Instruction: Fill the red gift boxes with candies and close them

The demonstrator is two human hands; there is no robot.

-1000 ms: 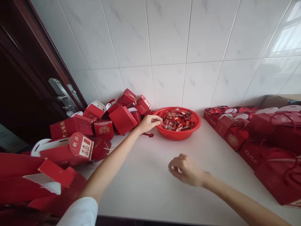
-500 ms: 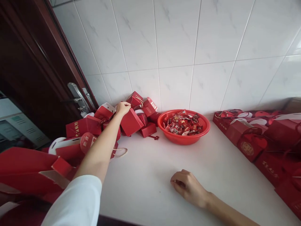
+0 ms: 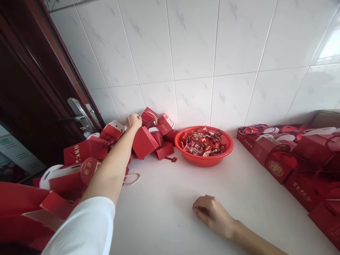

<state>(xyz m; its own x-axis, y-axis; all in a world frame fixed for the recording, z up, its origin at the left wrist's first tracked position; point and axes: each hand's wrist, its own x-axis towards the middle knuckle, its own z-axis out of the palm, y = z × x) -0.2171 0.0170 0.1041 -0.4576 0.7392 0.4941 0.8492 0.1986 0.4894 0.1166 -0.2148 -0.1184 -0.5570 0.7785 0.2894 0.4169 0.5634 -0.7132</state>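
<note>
My left hand reaches into a heap of red paper gift boxes on the left. Its fingers are closed at the left edge of a small red gift box with gold print, by the wall. Just below the fingers is a larger plain red box. My right hand rests on the white table, fingers curled in a loose fist; nothing shows in it. Beyond that hand stands a red plastic basket with wrapped candies inside.
Rows of red gift boxes with handles line the table's right side. More open boxes lie at the left, one with a rope handle. A tiled wall closes off the back; a dark door stands at left.
My left hand has shifted slightly left at the small box, whose left side shows more. My right hand stays curled in place. The camera view has turned a little.
</note>
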